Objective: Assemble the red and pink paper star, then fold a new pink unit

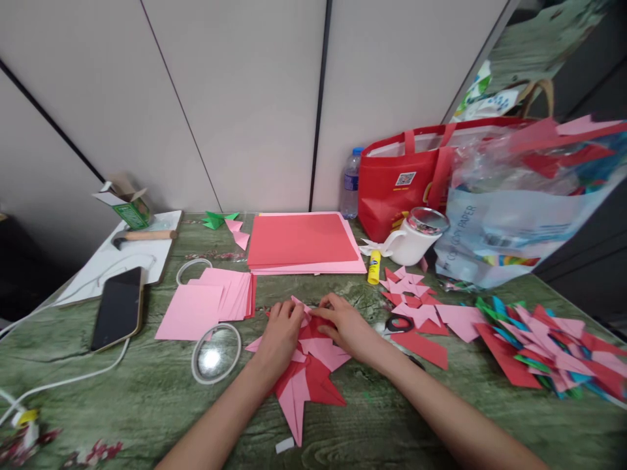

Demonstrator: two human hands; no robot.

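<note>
A pointed star of folded red and pink paper (pixel 313 375) lies on the table in front of me. My left hand (pixel 281 336) covers its upper left side, with closed fingers at a small pink tip. From the other side my right hand (pixel 349 329) has its thumb and bent forefinger on the star's upper part. The fingertips of both hands almost meet there, and the exact fold between them is partly hidden. Just left of my left hand is a roll of clear tape (pixel 215 353). Black-handled scissors (pixel 399 324) lie right of my right hand.
Pink square sheets (pixel 196 307) lie at left beside a phone (pixel 119 307). Red and pink sheets (pixel 304 240) are stacked behind. A glue stick (pixel 374 267), white mug (pixel 416 241), red bag (pixel 392 189) and plastic bag (pixel 509 222) stand right, near paper scraps (pixel 553 349).
</note>
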